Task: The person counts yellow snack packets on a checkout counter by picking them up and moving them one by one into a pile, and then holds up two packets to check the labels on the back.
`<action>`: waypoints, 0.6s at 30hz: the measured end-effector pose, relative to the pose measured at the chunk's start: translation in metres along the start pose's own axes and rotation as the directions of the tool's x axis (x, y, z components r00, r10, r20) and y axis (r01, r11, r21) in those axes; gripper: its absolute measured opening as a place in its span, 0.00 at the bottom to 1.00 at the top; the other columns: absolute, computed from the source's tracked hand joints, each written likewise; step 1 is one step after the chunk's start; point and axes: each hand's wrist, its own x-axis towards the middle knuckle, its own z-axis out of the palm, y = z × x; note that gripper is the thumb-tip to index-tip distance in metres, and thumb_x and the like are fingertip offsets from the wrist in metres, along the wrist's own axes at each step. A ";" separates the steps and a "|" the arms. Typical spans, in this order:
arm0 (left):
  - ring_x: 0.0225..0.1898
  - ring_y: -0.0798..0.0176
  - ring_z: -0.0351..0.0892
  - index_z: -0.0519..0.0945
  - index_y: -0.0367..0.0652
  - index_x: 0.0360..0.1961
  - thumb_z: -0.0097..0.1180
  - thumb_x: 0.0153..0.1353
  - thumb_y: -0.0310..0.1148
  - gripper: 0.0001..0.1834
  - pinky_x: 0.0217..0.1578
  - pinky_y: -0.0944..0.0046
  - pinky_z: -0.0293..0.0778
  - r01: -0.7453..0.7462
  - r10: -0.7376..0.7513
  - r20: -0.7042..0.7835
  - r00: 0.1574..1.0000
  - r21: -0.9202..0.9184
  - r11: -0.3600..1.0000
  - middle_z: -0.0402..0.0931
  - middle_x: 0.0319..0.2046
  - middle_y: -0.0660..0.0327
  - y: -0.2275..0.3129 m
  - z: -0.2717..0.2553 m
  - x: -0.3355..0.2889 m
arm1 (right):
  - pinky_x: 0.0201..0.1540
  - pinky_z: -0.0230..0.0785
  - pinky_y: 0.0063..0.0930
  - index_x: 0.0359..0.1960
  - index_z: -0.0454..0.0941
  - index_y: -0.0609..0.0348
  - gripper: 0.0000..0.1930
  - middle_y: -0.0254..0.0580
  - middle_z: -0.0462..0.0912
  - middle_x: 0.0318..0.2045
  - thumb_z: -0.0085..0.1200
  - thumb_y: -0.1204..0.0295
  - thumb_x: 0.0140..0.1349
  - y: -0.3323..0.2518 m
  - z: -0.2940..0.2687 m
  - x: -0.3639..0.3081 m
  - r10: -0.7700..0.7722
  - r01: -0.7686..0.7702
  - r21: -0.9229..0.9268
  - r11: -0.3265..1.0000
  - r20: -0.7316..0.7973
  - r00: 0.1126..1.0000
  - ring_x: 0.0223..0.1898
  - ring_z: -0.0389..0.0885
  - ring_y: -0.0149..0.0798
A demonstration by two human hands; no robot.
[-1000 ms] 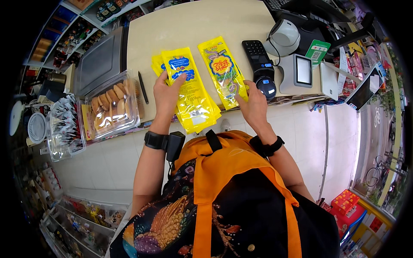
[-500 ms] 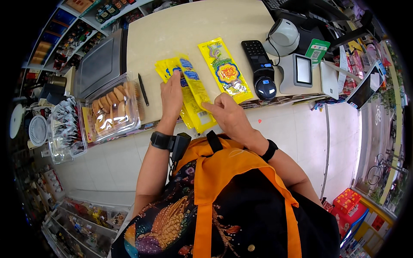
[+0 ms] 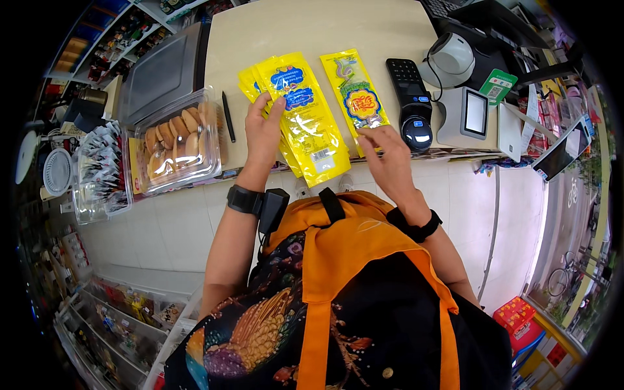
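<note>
My left hand (image 3: 262, 135) grips the left side of a fanned stack of yellow packets (image 3: 304, 123), its thumb lying on the top one. These flat, shiny packets show their backs, with blue print patches and a barcode, and their lower ends reach past the counter's front edge. To the right, a single yellow packet (image 3: 354, 84) lies on the counter with its colourful front up. The fingers and thumb of my right hand (image 3: 391, 162) are closed at the lower end of that packet, covering part of it.
A black keypad terminal (image 3: 409, 97) stands right of the single packet, beside a white device with a screen (image 3: 473, 114). On the left are a black pen (image 3: 228, 117) and a clear box of bread rolls (image 3: 175, 146). The counter (image 3: 305, 23) ends just before me.
My right hand has left the stack and moved right to the single packet's lower end. The top packet of the stack now lies flatter, its back in fuller view.
</note>
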 end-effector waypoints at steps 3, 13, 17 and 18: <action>0.47 0.67 0.75 0.75 0.33 0.51 0.59 0.64 0.34 0.19 0.47 0.69 0.71 -0.027 0.027 -0.008 1.000 0.012 1.000 0.74 0.47 0.58 0.006 0.001 0.002 | 0.43 0.70 0.35 0.46 0.77 0.64 0.14 0.50 0.77 0.40 0.59 0.77 0.58 0.019 -0.006 0.001 0.064 -0.079 -0.137 0.987 -0.112 0.992 0.42 0.77 0.49; 0.49 0.66 0.74 0.75 0.32 0.51 0.58 0.64 0.33 0.18 0.48 0.67 0.71 0.000 0.000 -0.006 1.000 0.027 1.000 0.72 0.48 0.57 0.011 0.004 0.005 | 0.47 0.70 0.41 0.58 0.66 0.63 0.36 0.54 0.74 0.47 0.69 0.68 0.47 0.021 -0.007 -0.005 0.175 -0.186 -0.490 0.852 -0.069 0.982 0.46 0.73 0.54; 0.50 0.64 0.73 0.75 0.33 0.52 0.57 0.65 0.33 0.18 0.49 0.67 0.71 0.026 -0.025 -0.019 1.000 0.057 0.998 0.69 0.49 0.57 -0.001 0.000 0.007 | 0.42 0.71 0.41 0.58 0.65 0.62 0.38 0.53 0.75 0.42 0.70 0.68 0.45 0.025 -0.005 -0.001 0.260 -0.266 -0.496 0.827 -0.082 0.962 0.44 0.74 0.54; 0.50 0.64 0.74 0.75 0.33 0.52 0.57 0.65 0.33 0.18 0.49 0.67 0.71 0.029 -0.028 -0.014 1.000 0.066 0.997 0.69 0.48 0.57 -0.002 0.000 0.007 | 0.41 0.71 0.41 0.57 0.66 0.63 0.36 0.52 0.75 0.40 0.70 0.67 0.45 0.029 -0.004 -0.001 0.232 -0.250 -0.474 0.844 -0.098 0.968 0.43 0.75 0.53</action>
